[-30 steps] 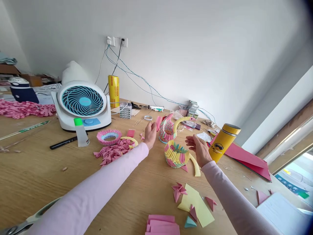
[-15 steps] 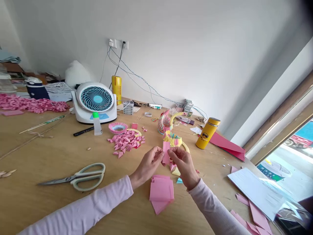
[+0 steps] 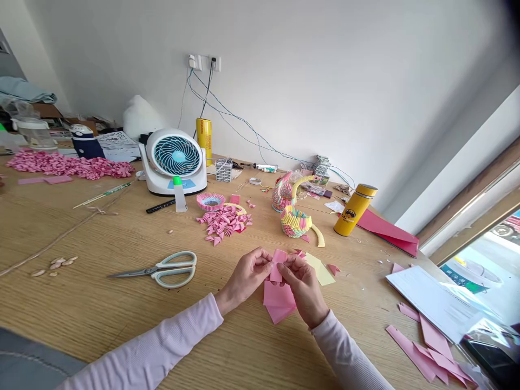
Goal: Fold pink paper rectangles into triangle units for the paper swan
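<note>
Both my hands meet over the wooden table [image 3: 101, 319], pinching a small pink paper slip [image 3: 278, 261] between them. My left hand [image 3: 246, 276] grips its left edge with closed fingers. On the slip's right side my right hand [image 3: 304, 286] is curled, fingertips pressed on the paper. Just under the hands lies a small stack of pink paper slips [image 3: 278, 303]. Beyond them are a yellow paper sheet [image 3: 320, 269], a few folded pink triangles [image 3: 333, 268] and a multicoloured modular paper bowl [image 3: 296, 222].
Scissors [image 3: 162, 270] lie left of my hands. Further back stand a white desk fan [image 3: 174, 162], a glue bottle [image 3: 179, 195], a heap of folded pink pieces [image 3: 225, 222], a yellow flask [image 3: 354, 210] and a paper swan body [image 3: 284, 192]. White papers [image 3: 430, 303] and pink strips [image 3: 430, 346] lie right.
My left hand came back from the far paper models carrying a pink slip, my right hand joined it, and the view drew back. Both hands now work the slip nearer to me.
</note>
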A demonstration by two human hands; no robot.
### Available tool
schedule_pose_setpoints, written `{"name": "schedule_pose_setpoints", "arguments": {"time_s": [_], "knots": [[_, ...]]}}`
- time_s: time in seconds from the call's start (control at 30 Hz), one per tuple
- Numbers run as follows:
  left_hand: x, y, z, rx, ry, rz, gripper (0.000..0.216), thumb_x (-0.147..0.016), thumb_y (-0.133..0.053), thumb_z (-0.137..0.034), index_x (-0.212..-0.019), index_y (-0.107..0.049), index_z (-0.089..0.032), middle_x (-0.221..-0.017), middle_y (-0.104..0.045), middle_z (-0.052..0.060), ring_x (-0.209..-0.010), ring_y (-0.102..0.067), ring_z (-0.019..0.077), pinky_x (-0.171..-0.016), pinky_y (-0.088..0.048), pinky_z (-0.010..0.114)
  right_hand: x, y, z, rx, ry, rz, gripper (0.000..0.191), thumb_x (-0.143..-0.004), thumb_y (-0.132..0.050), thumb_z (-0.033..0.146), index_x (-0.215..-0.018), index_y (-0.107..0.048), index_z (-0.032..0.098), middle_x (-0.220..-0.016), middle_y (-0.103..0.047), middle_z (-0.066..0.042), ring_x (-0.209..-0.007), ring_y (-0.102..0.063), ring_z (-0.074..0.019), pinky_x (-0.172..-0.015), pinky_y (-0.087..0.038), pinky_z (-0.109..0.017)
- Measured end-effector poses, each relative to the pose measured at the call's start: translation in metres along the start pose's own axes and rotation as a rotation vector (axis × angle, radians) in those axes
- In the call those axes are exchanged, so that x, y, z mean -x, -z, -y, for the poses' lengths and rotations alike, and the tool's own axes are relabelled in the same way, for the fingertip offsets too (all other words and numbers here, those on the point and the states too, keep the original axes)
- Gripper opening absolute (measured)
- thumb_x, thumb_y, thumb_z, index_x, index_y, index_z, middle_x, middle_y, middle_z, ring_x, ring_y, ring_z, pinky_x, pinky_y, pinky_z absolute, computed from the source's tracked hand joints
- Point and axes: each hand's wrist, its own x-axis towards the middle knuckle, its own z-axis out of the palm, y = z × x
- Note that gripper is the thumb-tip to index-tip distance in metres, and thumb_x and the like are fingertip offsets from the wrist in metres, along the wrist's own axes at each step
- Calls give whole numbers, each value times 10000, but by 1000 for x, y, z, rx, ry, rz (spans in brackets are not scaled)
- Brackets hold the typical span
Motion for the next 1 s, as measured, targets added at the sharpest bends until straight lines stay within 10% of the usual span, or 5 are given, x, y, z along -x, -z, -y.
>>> {"name": "schedule_pose_setpoints", "arguments": {"time_s": [0.57, 0.8, 1.0], "knots": [[7, -3, -1, 330, 197, 49, 173, -776, -660, -239, -880, -594, -119, -780, -664, 45, -713, -629, 151, -709, -465, 273, 5, 12, -6, 117, 23, 13, 130, -783, -611, 248, -809, -715, 175, -595, -624, 1, -543, -558, -129, -566, -478, -256], [6, 7, 4, 587, 424, 81, 210, -726, -724, -193, -889, -617, -112, -821, -645, 44, -699, -604, 104, -687, -453, 218, 2, 22, -5, 365, 246, 105, 175, -776, -666, 312, -885, -724, 189, -1065, -619, -125, -982, -561, -241, -624, -499, -259], [8, 7, -3, 326, 202, 56, 223, -823, -635, -339, -787, -615, -120, -714, -593, 11, -634, -534, 82, -615, -430, 194, 2, 16, -9, 221, 87, 20, 234, -785, -683, 386, -826, -689, 156, -561, -574, -1, -518, -512, -117, -501, -425, -236]]}}
